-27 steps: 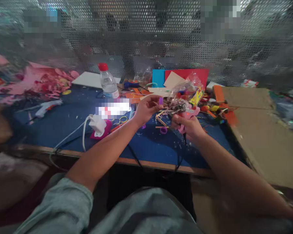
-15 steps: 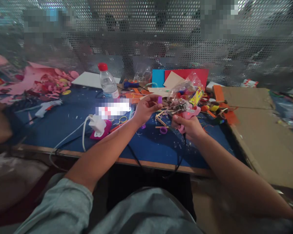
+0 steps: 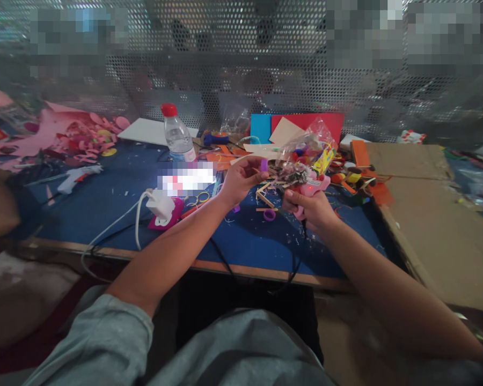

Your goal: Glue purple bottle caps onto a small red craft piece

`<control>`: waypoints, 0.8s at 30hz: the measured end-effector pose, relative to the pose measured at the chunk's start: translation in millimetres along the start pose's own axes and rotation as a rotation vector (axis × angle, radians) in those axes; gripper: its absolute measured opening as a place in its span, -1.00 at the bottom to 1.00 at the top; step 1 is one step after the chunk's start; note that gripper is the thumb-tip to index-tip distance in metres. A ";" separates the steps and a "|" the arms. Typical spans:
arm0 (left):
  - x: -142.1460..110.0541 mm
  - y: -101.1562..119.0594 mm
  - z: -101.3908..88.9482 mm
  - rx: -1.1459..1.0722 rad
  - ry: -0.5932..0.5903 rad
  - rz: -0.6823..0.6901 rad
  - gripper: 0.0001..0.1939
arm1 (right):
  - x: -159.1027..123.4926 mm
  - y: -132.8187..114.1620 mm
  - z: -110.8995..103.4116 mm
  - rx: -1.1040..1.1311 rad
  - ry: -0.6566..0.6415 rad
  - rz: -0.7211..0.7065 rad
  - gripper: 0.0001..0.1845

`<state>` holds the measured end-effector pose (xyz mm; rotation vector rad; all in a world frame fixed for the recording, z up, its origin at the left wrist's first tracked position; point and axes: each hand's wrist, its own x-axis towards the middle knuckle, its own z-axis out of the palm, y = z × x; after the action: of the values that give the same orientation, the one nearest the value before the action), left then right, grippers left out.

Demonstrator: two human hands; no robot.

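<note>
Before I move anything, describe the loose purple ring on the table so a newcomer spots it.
On the blue table, look just on the near side of the pale wooden sticks. The purple ring lies there, its round opening showing; one purple piece is in the left hand, another lies beside the left forearm.

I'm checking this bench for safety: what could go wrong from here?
The pink plastic tool, apparently a glue gun, shows a red light; if hot, it might burn the right hand gripping it, or the left hand close by with a small purple piece.

Its thin black cord hangs over the edge of the blue-topped table and could snag.

The clear red-capped bottle stands near a white plug adapter; tipped and leaking, it might wet it.
</note>
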<state>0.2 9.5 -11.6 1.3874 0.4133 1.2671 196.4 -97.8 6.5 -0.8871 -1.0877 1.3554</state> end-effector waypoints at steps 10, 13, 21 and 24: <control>-0.5 -2.2 -2.6 0.019 -0.023 -0.008 -0.38 | 1.2 0.9 3.0 -0.014 0.052 -0.011 -0.30; -0.6 -1.8 -2.0 0.004 -0.016 -0.012 -0.38 | 1.0 1.3 3.5 -0.015 0.057 -0.011 -0.30; -0.4 1.2 0.6 -0.015 0.007 -0.009 -0.38 | 0.3 1.1 1.3 -0.048 0.020 -0.008 -0.30; -0.8 2.5 1.6 -0.013 0.027 -0.012 -0.37 | 0.0 -0.2 2.6 -0.057 0.017 -0.006 -0.30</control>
<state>0.3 7.3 -9.4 1.3564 0.4305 1.2784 194.0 -98.1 7.4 -0.9348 -1.1199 1.3150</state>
